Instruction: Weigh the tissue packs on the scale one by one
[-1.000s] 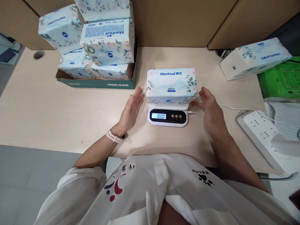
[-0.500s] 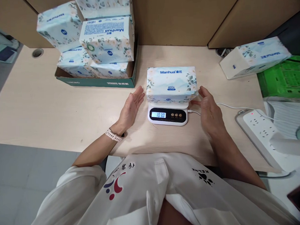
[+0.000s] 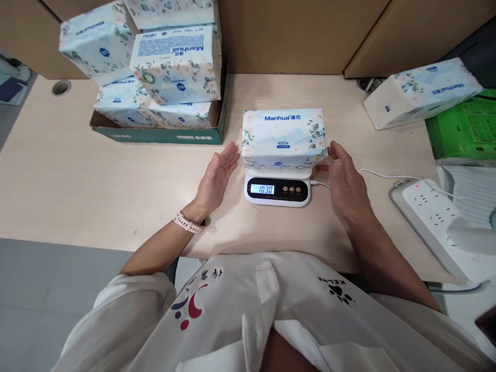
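Right hand (image 3: 346, 181) edged slightly inward; left hand (image 3: 216, 179) likewise empty, wide. Blue-white floral boxy plastic packet (image 3: 284, 136) sat between, on white plastic scale (image 3: 278, 192). Steady reading likely needed fingers clear; right-side contact unclear.

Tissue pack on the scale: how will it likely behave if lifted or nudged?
The tissue pack probably gives a little when squeezed, since it looks thinly wrapped with soft edges. Its flat-sided, boxy shape suggests it won't roll. It seems to overhang the scale on the right, so a push might slide it off.
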Action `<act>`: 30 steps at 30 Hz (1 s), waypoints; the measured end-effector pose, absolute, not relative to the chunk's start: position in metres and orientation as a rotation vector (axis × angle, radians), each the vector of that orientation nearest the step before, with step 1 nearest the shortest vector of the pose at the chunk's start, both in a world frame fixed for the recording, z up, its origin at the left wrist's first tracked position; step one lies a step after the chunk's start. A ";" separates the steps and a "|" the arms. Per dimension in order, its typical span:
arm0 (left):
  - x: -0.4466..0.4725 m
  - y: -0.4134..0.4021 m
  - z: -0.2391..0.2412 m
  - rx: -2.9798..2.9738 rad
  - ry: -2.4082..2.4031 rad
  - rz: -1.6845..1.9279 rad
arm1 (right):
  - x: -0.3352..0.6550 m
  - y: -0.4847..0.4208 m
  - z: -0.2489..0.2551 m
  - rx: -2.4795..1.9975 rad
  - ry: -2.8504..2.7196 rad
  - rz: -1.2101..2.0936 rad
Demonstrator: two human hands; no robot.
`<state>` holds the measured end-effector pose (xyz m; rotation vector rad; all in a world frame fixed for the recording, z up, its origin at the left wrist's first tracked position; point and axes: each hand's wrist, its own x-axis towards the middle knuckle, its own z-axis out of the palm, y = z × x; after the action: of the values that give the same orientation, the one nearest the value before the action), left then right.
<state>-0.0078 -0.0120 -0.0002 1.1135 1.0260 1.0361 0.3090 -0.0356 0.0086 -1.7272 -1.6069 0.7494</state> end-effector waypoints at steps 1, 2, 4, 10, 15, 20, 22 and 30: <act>-0.007 -0.013 0.000 1.080 1.008 1.057 | 0.310 -0.035 0.007 -1.726 -1.602 0.746; -0.006 -0.013 0.001 1.044 0.988 1.078 | 0.310 -0.035 0.005 -1.725 -1.599 0.744; -0.005 -0.014 0.003 0.984 0.958 1.111 | 0.311 -0.034 0.002 -1.722 -1.600 0.737; -0.004 -0.013 0.000 0.909 0.961 1.171 | 0.312 -0.034 0.002 -1.726 -1.644 0.705; -0.003 -0.014 0.001 0.879 0.983 1.210 | 0.311 -0.034 0.005 -1.726 -1.667 0.677; -0.004 -0.015 0.003 0.857 0.994 1.230 | 0.309 -0.035 0.009 -1.766 -1.702 0.652; -0.004 -0.016 0.003 0.845 0.993 1.239 | 0.308 -0.036 0.011 -1.769 -1.697 0.663; -0.004 -0.016 0.003 0.827 1.007 1.245 | 0.306 -0.037 0.012 -1.764 -1.688 0.674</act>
<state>-0.0037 -0.0155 0.0034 0.8266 1.0071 1.2453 0.3064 -0.0366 0.0125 -1.7636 -1.6881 0.6743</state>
